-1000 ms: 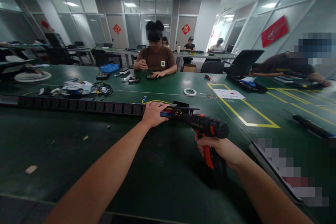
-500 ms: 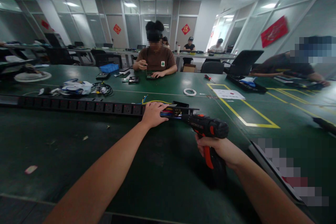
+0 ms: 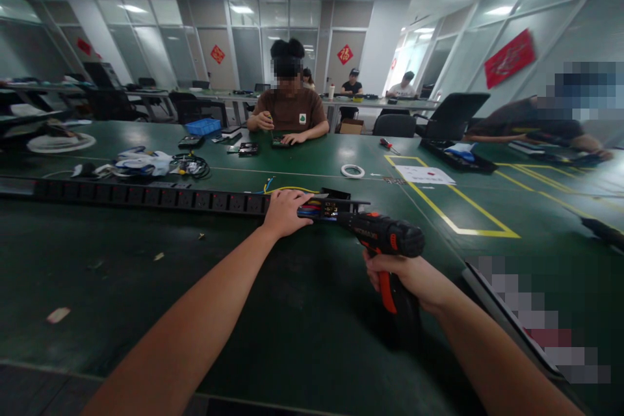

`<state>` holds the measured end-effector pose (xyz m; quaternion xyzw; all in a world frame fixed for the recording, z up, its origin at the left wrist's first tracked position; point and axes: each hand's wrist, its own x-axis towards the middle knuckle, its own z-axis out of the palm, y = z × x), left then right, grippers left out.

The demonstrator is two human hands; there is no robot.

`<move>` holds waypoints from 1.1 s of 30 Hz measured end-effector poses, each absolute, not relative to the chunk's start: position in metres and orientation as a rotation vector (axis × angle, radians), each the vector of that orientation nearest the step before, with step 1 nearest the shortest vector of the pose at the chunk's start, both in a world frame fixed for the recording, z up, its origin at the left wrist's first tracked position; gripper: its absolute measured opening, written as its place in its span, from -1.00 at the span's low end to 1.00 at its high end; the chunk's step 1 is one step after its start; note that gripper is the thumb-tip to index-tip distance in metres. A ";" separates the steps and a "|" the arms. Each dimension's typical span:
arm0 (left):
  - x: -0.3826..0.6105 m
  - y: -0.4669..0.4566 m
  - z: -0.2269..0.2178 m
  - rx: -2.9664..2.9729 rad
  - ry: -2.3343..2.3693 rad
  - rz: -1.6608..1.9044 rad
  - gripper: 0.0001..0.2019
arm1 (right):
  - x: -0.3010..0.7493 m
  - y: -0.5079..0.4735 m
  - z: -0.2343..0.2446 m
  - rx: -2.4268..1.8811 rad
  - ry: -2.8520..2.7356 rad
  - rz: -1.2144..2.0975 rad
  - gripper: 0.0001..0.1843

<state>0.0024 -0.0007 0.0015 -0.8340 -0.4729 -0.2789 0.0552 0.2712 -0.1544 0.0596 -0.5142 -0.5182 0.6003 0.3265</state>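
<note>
While the right hand (image 3: 409,274) grips it, the drill (image 3: 390,234) possibly reads "MAX".

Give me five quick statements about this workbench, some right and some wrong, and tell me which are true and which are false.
1. The right grip is closed around a black-and-orange drill. True.
2. The left grip lies on a long black power strip. True.
3. The drill's front end points away from the strip. False: it points toward the end with exposed wires.
4. A blue basket sits beyond the strip, on its far side. True.
5. The white ring lies inside the yellow tape outline. False: the white ring lies outside the yellow tape outline, to its left in the picture.
</note>
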 end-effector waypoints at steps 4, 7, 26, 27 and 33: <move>0.002 -0.001 0.001 -2.531 -1.429 -0.843 -0.31 | 0.271 -0.154 0.059 -1.350 -1.369 1.566 -0.81; 0.003 -0.001 0.001 -2.520 -1.422 -0.846 -0.32 | 0.270 -0.155 0.062 -1.365 -1.363 1.561 -0.81; 0.003 -0.003 0.004 -2.543 -1.445 -0.839 -0.33 | 0.269 -0.157 0.064 -1.365 -1.327 1.574 -0.78; 0.003 -0.003 0.004 -2.545 -1.449 -0.839 -0.33 | 0.268 -0.157 0.065 -1.378 -1.318 1.572 -0.76; 0.003 -0.003 0.005 -2.543 -1.452 -0.836 -0.33 | 0.268 -0.158 0.065 -1.397 -1.325 1.569 -0.72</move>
